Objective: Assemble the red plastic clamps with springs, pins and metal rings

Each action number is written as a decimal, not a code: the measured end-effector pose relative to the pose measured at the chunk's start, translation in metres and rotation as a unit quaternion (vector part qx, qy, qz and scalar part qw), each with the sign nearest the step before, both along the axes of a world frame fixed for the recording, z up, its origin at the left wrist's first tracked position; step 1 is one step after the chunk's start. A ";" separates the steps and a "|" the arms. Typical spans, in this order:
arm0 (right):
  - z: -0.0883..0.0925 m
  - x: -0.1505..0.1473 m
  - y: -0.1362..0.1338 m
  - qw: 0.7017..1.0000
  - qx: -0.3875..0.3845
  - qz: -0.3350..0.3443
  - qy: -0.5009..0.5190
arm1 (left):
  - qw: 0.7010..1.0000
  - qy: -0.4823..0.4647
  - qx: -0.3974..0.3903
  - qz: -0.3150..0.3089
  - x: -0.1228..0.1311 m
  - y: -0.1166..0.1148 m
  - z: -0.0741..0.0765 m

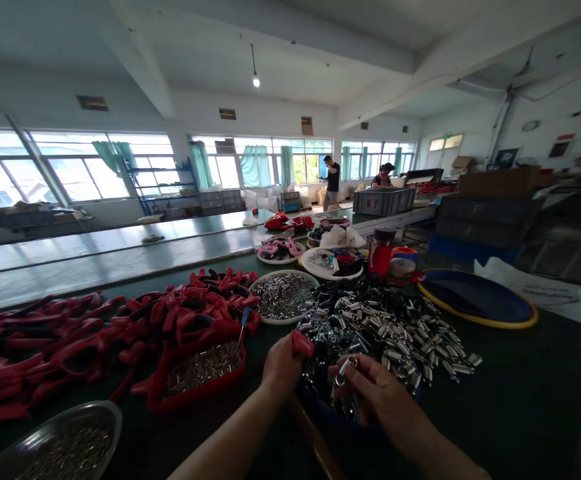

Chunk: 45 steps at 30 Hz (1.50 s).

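The person's left hand point(281, 365) is closed around a red plastic handle-like piece point(302, 343), whose end pokes out past the curled fingers; the rest of the piece is hidden. The right hand point(373, 383) has thumb and fingertips pinched together on a small, shiny, silver metal coil spring point(345, 368), just beside the left hand and above a mixed heap of small black and silver metal parts point(320, 328). Beyond the right hand, a spread of loose silver coil springs point(410, 330) lies on the dark green surface point(510, 393). To the left of the hands stands a red rectangular plastic tray point(243, 373) of small metal pins, with a large pile of red-and-black plastic handles point(170, 313) behind and beside it. A round stainless-steel bowl point(115, 417) holding more small metal pieces sits at the lower left. Past the heap is a round white plate point(276, 322) filled with small silver parts, and to the right lies a round blue tray with a yellow rim point(480, 300).
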State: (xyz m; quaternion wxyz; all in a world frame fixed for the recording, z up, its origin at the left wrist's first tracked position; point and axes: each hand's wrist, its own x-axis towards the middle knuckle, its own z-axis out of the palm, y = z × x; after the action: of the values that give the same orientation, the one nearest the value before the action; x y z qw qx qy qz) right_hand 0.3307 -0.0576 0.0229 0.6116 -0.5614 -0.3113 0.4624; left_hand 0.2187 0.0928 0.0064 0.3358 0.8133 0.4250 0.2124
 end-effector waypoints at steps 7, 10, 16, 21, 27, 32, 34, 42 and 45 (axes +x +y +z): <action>0.007 -0.028 0.013 0.997 0.056 -0.011 0.048 | 0.924 -0.246 -0.284 0.071 -0.046 -0.058 0.009; 0.005 -0.052 0.020 0.993 0.076 -0.009 0.090 | 0.793 -0.393 -0.450 0.117 -0.062 -0.079 0.014; -0.004 -0.095 0.019 0.973 0.089 -0.001 0.214 | 0.708 -0.478 -0.494 0.162 -0.085 -0.098 0.025; 0.003 -0.120 0.016 0.969 0.100 -0.023 0.225 | 0.681 -0.527 -0.485 0.152 -0.099 -0.112 0.030; 0.001 -0.134 0.014 0.965 0.082 -0.044 0.246 | 0.650 -0.580 -0.463 0.165 -0.109 -0.122 0.030; 0.004 -0.143 0.007 0.963 0.104 -0.030 0.247 | 0.637 -0.596 -0.458 0.173 -0.114 -0.127 0.030; 0.006 -0.146 0.006 0.964 0.100 -0.021 0.246 | 0.634 -0.605 -0.452 0.166 -0.116 -0.128 0.030; 0.002 -0.149 0.006 0.985 0.156 -0.016 0.067 | 0.627 -0.610 -0.443 0.194 -0.121 -0.134 0.021; 0.013 -0.142 0.004 0.962 0.223 0.044 -0.149 | 0.648 -0.581 -0.464 0.167 -0.126 -0.135 0.014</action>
State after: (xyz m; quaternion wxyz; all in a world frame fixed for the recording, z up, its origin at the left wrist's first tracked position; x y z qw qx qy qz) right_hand 0.1889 -0.0540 0.0357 0.6473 -0.4589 -0.5185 0.3188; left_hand 0.0925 -0.0419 0.0203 0.8063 0.1765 0.3147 0.4687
